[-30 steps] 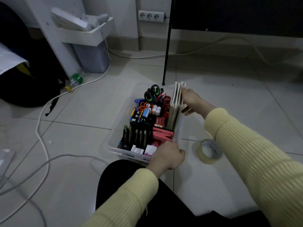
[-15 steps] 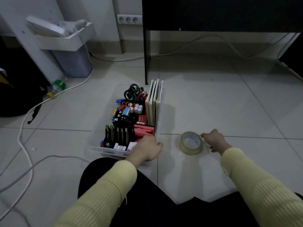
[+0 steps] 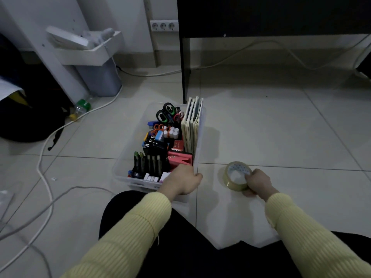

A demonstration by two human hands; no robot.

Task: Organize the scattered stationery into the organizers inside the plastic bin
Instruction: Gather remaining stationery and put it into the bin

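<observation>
A clear plastic bin (image 3: 128, 151) sits on the tiled floor, packed with black organizers holding scissors (image 3: 165, 114), markers (image 3: 148, 163), small white bottles and a red hole punch (image 3: 179, 158). Several thin notebooks (image 3: 192, 125) stand upright along its right wall. My left hand (image 3: 183, 180) grips the bin's near right corner. To the bin's right, a roll of clear tape (image 3: 236, 178) is tilted up off the floor, with my right hand (image 3: 258, 182) curled around its right side.
A black desk leg (image 3: 184, 67) stands just behind the bin. White cables (image 3: 43, 173) snake across the floor at left. A grey waste bin (image 3: 100, 79), a green-capped bottle (image 3: 81, 107) and a dark bag (image 3: 30, 117) lie at far left. My dark-clothed legs fill the bottom.
My right hand left the notebooks at the bin's far right, came down to the tape roll on the floor and took hold of it, tilting it up. My left hand stayed on the bin.
</observation>
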